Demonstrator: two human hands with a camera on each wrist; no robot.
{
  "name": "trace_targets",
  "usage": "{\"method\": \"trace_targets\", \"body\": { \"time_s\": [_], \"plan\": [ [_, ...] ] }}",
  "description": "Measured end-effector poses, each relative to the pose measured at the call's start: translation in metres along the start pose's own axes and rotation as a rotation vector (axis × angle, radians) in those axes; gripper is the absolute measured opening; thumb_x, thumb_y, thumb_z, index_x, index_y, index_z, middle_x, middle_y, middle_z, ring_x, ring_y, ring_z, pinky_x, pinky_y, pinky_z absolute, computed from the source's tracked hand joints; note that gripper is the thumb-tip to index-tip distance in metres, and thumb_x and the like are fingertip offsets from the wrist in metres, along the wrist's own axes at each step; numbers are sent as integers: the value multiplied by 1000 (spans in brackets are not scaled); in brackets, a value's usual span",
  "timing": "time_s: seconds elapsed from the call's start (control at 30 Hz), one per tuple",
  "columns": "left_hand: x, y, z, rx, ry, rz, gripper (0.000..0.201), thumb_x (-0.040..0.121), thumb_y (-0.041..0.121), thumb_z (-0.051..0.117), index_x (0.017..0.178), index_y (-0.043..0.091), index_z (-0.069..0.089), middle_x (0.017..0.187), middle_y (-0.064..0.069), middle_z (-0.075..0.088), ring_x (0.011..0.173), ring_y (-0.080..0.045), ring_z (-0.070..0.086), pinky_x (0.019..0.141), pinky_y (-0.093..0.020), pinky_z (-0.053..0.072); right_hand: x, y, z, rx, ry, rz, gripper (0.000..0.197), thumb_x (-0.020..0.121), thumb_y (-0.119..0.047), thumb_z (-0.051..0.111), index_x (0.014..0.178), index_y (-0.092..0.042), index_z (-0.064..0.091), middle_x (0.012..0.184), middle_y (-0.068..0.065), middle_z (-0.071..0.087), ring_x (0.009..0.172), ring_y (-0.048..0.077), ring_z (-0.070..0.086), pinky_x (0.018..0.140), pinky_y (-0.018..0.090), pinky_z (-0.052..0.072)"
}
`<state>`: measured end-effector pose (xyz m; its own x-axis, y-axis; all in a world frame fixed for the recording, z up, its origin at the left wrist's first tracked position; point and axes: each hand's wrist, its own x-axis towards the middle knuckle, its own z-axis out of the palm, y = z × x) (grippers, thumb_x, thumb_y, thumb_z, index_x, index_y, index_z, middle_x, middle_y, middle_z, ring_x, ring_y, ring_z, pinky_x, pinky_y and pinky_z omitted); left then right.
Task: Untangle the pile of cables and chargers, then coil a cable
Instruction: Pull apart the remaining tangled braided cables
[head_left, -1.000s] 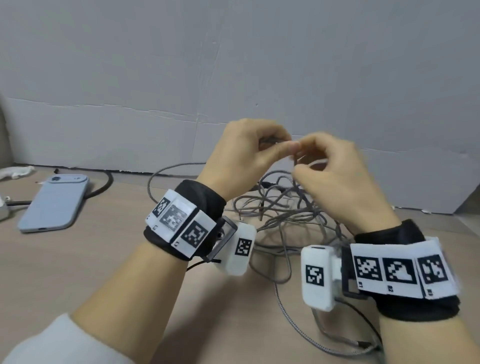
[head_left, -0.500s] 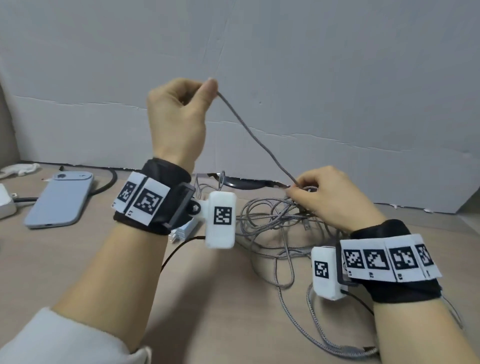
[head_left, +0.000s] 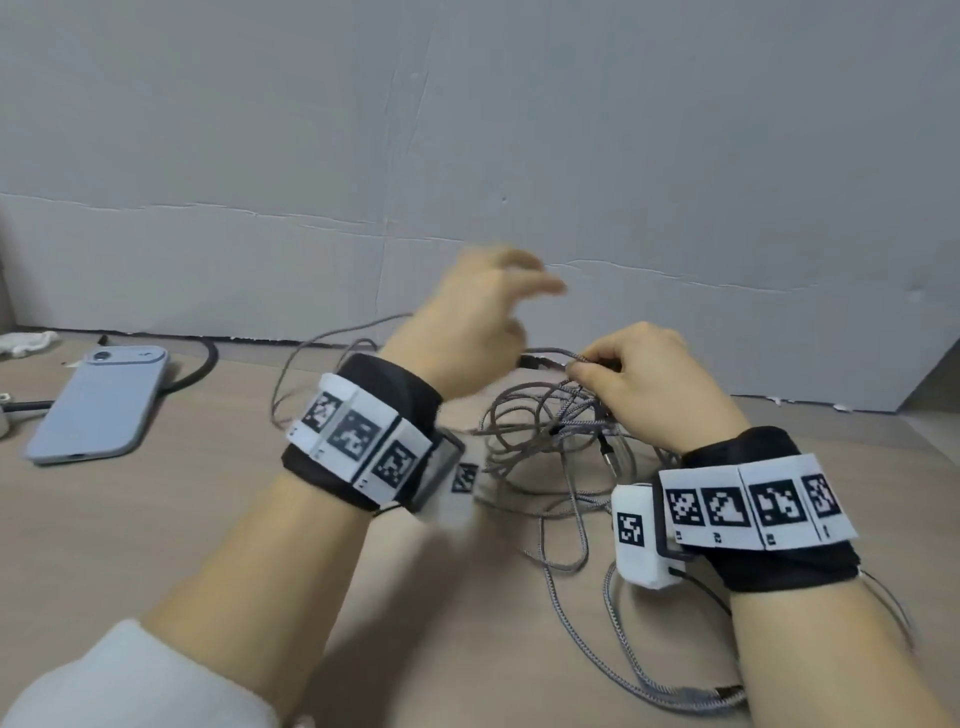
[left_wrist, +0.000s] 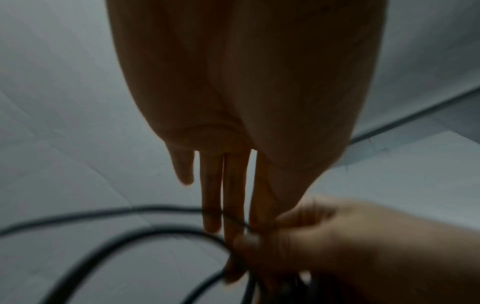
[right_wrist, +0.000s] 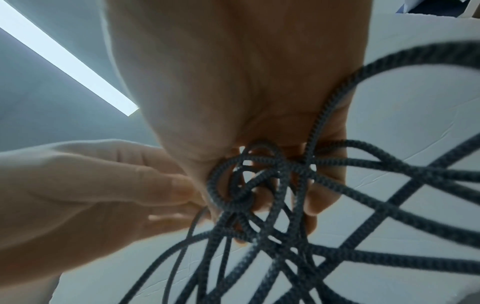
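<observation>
Tangled pile of grey braided cables (head_left: 550, 431) lies on tabletop (head_left: 156, 519) below both hands. Right hand (head_left: 649, 384) pinches one cable strand (head_left: 553, 355) above pile, more loops bunched against its fingers (right_wrist: 262, 202). Left hand (head_left: 467, 332), blurred, fingers (left_wrist: 211, 197) straight and spread, grasps nothing. Blue phone (head_left: 98, 405) lies well left; grey wall (head_left: 467, 130) behind.

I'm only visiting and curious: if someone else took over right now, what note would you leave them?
Left hand: open, fingers straight, blurred, beside the right hand.
Right hand: pinches a strand at the top of the tangled pile of grey braided cables, which lies on the tan tabletop.
Blue phone: far left, apart.
Done: nothing visibly freed.
Left: untangle the pile, then coil a cable.
</observation>
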<state>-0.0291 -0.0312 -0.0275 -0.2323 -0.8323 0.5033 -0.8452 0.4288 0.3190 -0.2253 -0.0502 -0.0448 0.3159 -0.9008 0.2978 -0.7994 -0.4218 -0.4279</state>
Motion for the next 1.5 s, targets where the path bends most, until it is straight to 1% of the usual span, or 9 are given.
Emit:
{"method": "trace_targets", "body": {
  "time_s": [0.13,0.27,0.63,0.93,1.07,1.17,1.23,1.33,1.5],
  "plan": [
    [-1,20,24,-81,-156,97,21,99,20,57,113,17,73,92,1,61,88,-17,54,80,-30,42,-1,-2,-1,12,4,-13,21,93,-26,63,74,-20,71,64,2,65,75,25,60,69,37,51],
    [1,3,19,-109,-95,65,20,98,29,64,102,16,78,83,1,60,79,-15,52,68,-24,34,-6,1,-13,233,-57,5,16,84,-38,78,87,-23,77,77,-4,74,80,17,69,78,38,55],
    [4,-10,20,-107,229,-14,18,93,25,67,85,15,80,78,-2,63,75,-22,58,70,-43,51,8,24,-10,423,356,170,17,89,-17,74,72,-21,72,67,-3,72,73,20,70,81,44,59],
    [3,-22,14,-160,269,-122,14,91,23,69,88,15,80,71,11,60,68,1,54,66,-18,41,25,45,-25,559,543,498,15,94,-13,61,80,-14,66,73,4,59,44,17,56,65,48,62],
    [3,-18,10,-143,218,-58,15,96,23,66,90,14,75,76,18,55,70,4,51,64,-5,34,43,39,-18,220,199,553,25,91,-10,58,112,3,64,115,24,65,98,45,67,90,53,55],
    [3,-19,12,-110,190,-101,17,99,25,62,92,14,73,81,11,51,74,-5,47,65,-14,31,37,8,-28,-4,212,416,42,92,-30,63,128,-8,56,134,20,49,125,38,48,104,41,40],
    [4,-20,14,-130,159,-155,17,99,25,61,93,13,71,91,4,50,83,-13,48,72,-19,32,26,-19,-34,-9,303,250,28,90,-35,61,103,-10,64,106,7,63,105,26,57,83,34,42],
    [4,-15,15,-194,138,-190,13,100,22,59,90,18,65,100,-1,52,86,-16,53,77,-24,38,15,-52,-22,57,59,197,60,90,-57,59,72,-1,64,62,5,69,52,19,62,54,30,47],
    [2,-15,14,-359,186,-216,20,101,14,53,83,11,64,73,0,71,48,-11,62,49,-21,45,18,-48,3,171,72,257,60,93,-58,57,72,-2,62,54,11,67,35,18,60,47,29,46]
  ]
}}
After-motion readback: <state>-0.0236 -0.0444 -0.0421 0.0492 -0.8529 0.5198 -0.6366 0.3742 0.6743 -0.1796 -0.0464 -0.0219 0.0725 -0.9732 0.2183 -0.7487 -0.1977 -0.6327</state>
